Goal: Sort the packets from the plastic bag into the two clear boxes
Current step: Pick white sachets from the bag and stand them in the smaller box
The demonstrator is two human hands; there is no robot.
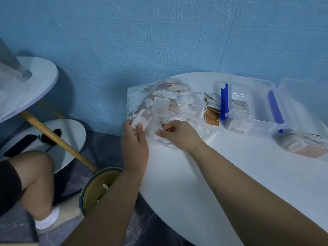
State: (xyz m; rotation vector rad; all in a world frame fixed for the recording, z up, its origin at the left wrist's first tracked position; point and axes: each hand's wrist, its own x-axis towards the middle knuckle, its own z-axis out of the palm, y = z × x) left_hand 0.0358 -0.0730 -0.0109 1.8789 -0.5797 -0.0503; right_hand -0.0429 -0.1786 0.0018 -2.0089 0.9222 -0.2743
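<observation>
A clear plastic bag (159, 103) full of white and orange-brown packets lies at the left end of the white table (204, 174). My left hand (134, 144) grips the bag's near left edge, thumb on top. My right hand (179, 134) pinches the bag's plastic at its near opening. Loose orange and white packets (210, 109) lie between the bag and the first clear box (248, 105), which has blue latches and holds a row of packets. A second clear box (305, 141) at the right edge holds more packets.
A blue textured wall (159, 41) runs behind the table. Left of the table stand two small round white tables (26, 86), the lower one carrying a dark phone (19, 145). A yellow bin (99, 189) sits on the floor by the table edge. A person's knee (33, 174) is at lower left.
</observation>
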